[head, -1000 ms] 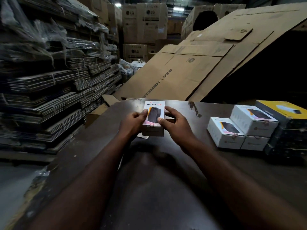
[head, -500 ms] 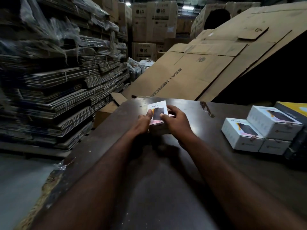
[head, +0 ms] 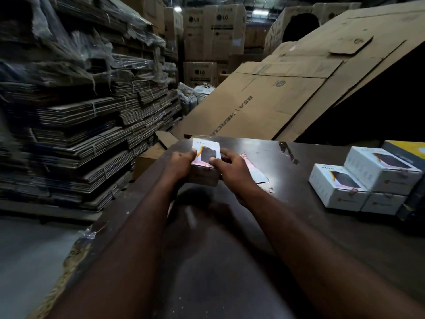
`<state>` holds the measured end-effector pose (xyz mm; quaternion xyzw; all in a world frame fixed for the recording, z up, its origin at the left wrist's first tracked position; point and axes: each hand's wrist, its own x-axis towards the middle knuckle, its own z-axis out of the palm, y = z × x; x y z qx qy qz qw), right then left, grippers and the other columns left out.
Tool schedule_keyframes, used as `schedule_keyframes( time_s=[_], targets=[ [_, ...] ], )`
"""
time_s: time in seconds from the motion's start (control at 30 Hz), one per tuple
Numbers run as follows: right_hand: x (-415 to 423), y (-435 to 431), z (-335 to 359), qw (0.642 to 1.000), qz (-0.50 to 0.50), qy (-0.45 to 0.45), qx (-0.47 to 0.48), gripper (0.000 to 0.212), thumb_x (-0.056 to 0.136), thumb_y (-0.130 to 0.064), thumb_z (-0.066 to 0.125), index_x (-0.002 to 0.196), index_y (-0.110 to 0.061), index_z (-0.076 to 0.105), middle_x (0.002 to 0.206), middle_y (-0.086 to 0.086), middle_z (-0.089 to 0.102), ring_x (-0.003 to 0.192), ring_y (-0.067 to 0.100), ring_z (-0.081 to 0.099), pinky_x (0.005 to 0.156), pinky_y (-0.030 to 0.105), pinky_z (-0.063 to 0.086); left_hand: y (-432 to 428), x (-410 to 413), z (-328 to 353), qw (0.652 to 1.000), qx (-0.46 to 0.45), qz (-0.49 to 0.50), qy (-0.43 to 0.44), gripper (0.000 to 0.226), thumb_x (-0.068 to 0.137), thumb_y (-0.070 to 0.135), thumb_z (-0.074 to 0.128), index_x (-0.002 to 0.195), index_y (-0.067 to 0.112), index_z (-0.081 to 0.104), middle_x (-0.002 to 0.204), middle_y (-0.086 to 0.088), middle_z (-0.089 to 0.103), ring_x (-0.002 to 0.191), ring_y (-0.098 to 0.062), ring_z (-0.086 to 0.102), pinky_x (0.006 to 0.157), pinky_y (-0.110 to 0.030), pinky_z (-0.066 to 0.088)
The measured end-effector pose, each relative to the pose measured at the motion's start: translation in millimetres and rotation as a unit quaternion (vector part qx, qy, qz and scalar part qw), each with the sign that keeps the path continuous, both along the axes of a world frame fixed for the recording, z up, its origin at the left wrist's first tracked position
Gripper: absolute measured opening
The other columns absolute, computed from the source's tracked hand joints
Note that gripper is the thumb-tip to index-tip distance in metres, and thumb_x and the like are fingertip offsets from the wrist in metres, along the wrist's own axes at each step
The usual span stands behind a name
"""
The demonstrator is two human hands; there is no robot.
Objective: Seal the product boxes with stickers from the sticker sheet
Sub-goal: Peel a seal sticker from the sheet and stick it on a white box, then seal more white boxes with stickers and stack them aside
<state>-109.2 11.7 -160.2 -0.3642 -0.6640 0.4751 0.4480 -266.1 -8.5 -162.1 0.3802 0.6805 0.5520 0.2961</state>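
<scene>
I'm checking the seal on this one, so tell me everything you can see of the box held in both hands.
The box is a small white carton, seemingly cardboard, printed on top with a dark product picture, an orange streak and faint lettering. It lies flat near the far edge of the dark table, top face up. The left hand grips its left side, the right hand its right. A small sticker appears to wrap its near top edge.

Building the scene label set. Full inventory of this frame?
held product box: 1, white, table's far edge, between both hands
stacked product boxes: 3 visible, white, table right
yellow-topped box: 1, far right, cut off
sticker sheet: 1, pale, beside right hand
table: 1, dark brown
flattened cardboard sheets: brown, leaning behind table
bundled cardboard stacks: left
LG cartons: several, background
left hand: on box's left side
right hand: thumb on box top
</scene>
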Motion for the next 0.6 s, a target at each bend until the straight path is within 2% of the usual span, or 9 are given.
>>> schedule_keyframes(
  time_s=[0.1,0.17,0.27,0.37,0.47,0.53,0.6],
  targets=[
    [-10.4,0.4,-2.7,1.0,0.01,-0.019,0.003,0.037,0.083,-0.024,0.068,0.118,-0.013,0.069,0.11,0.007,0.074,0.101,0.022,0.07,0.096,0.049,0.054,2.4,-10.0,-0.4,0.997,-0.054,0.011,0.056,0.06,0.096,0.043,0.052,0.13,-0.005,0.058,0.134,-0.024,0.059,0.124,-0.036,0.055,0.102,-0.039,0.043],
    [-12.3,5.3,-8.2,0.999,0.012,-0.035,0.001,0.032,0.088,-0.018,0.067,0.12,-0.012,0.068,0.111,0.007,0.073,0.102,0.022,0.069,0.097,0.048,0.052,2.7,-8.9,-3.3,0.993,-0.085,0.013,0.086,0.048,0.104,0.031,0.042,0.134,-0.004,0.054,0.138,-0.026,0.054,0.13,-0.039,0.05,0.103,-0.036,0.041],
    [-13.6,10.3,-14.8,0.999,0.017,-0.047,-0.014,0.047,0.075,-0.034,0.068,0.119,-0.015,0.068,0.11,0.005,0.074,0.101,0.021,0.07,0.096,0.049,0.053,4.7,-10.2,-11.1,0.982,-0.112,0.019,0.152,0.045,0.107,0.029,0.032,0.141,0.004,0.047,0.14,-0.031,0.05,0.13,-0.042,0.048,0.099,-0.035,0.04],
    [-15.2,25.8,-25.5,0.998,0.025,-0.05,-0.038,0.065,0.061,-0.054,0.064,0.116,-0.019,0.066,0.112,0.005,0.074,0.101,0.022,0.071,0.096,0.051,0.053,8.9,-12.9,-17.3,0.978,-0.129,0.037,0.161,0.051,0.105,0.038,0.036,0.131,-0.001,0.058,0.135,-0.031,0.054,0.128,-0.04,0.051,0.095,-0.034,0.04],
    [-11.1,30.4,-24.7,0.997,0.018,-0.057,-0.048,0.046,0.078,-0.046,0.063,0.114,-0.018,0.065,0.113,0.011,0.072,0.099,0.022,0.069,0.095,0.053,0.054,6.8,-10.2,-19.3,0.978,-0.102,0.053,0.175,0.049,0.101,0.038,0.047,0.108,-0.006,0.069,0.12,-0.029,0.064,0.116,-0.039,0.059,0.09,-0.036,0.044],
    [-1.1,31.2,-21.1,0.995,-0.025,-0.098,0.021,0.035,0.086,-0.036,0.061,0.115,-0.019,0.066,0.117,0.006,0.071,0.106,0.021,0.066,0.098,0.04,0.051,2.1,-5.5,-18.1,0.976,-0.05,0.096,0.189,0.043,0.097,0.036,0.053,0.103,-0.003,0.071,0.112,-0.026,0.068,0.107,-0.037,0.062,0.086,-0.036,0.047],
    [15.1,36.4,-21.6,0.974,-0.053,-0.181,0.128,0.033,0.091,-0.019,0.062,0.123,-0.013,0.065,0.124,0.005,0.067,0.112,0.02,0.062,0.096,0.025,0.043,-4.3,6.3,-12.9,0.957,0.016,0.142,0.251,0.033,0.094,0.031,0.057,0.11,0.006,0.07,0.114,-0.019,0.068,0.106,-0.033,0.062,0.088,-0.035,0.047]
  ],
)
